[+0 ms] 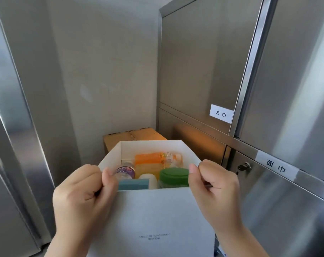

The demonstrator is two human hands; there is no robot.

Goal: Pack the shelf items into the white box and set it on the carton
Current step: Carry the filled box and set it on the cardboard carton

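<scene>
Steel cupboards (268,89) fill the view from one o'clock round to four o'clock, big and shiny. The white box (150,219) is the next biggest thing. It is up in the air, low in the middle of the view. The brown carton (133,136) sits just past it at twelve o'clock, by the wall. The box is not on it yet.

The left hand (83,191) pinches the near rim of the box at nine o'clock, thumb on the rim and fingers curled. The right hand (215,190) pinches the same rim at three o'clock in the same way.

Inside the box, an orange bottle (148,160) lies at twelve o'clock. A jar with a green lid (174,175) stands at four o'clock. A small bottle (125,172) with a purple label is at nine o'clock, and a blue block (134,184) is at seven o'clock.

The packing looks done, so the job now is the carry. I think it is best to hold the box flat so nothing rolls. The thin rim may bend, so go slow. Move the box to twelve o'clock, lower it onto the middle of the carton, and let go only when it sits flat.
</scene>
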